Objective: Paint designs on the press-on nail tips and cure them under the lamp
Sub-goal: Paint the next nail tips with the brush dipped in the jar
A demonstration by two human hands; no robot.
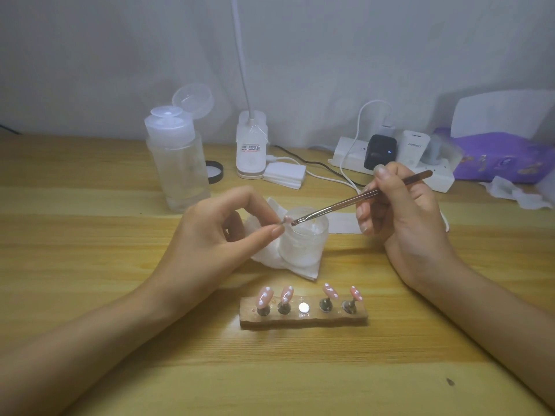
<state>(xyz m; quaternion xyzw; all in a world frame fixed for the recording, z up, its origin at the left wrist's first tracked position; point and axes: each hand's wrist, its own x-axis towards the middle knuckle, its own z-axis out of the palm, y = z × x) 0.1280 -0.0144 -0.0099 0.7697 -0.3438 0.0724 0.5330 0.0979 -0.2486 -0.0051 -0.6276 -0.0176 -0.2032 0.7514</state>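
My left hand (216,232) pinches a nail tip (287,219); my right hand (411,211) grips the brush (345,202). A shaky stroke could smear the paint.

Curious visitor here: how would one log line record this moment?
left hand: pinches nail tip | right hand: holds brush, bristles at tip | stand: four tips

Light wooden desk (90,175) against plain grey wall (120,55).
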